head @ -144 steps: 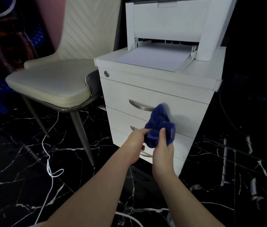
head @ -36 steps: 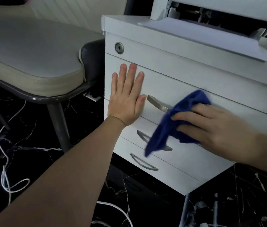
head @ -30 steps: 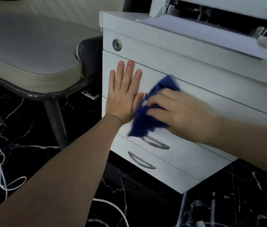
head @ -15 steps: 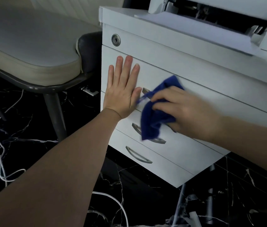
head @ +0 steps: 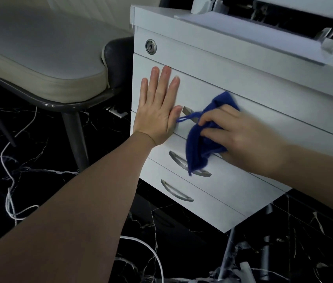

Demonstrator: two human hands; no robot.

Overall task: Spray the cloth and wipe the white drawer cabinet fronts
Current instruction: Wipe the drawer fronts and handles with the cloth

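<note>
1 white cabinet [head: 233,82] with 3 drawer fronts visible, each with 1 curved metal handle; top handle [head: 188,111] mostly hidden by the cloth, middle handle [head: 178,161] partly covered, bottom handle [head: 176,190] fully clear. 1 round lock [head: 150,46] on the strip above the top drawer.

2 hands in view. Left hand [head: 158,107] lies flat on the top drawer front, left of the handle, fingers straight and spread, gripping nothing, thumb tip just beside the handle end. Right hand [head: 241,133] presses 1 blue cloth [head: 199,146] against the top drawer front, fingers curled round the bunched fabric; cloth sits over the top handle, its lower end hangs down over the middle drawer to the middle handle, 1 thin loop of it sticks out left toward the left thumb. Right hand slightly blurred.

1 printer [head: 273,23] on top of the cabinet. 1 cream chair [head: 38,58] just left of the cabinet. Black marble floor [head: 38,160] with white cables [head: 8,190], count unclear
</note>
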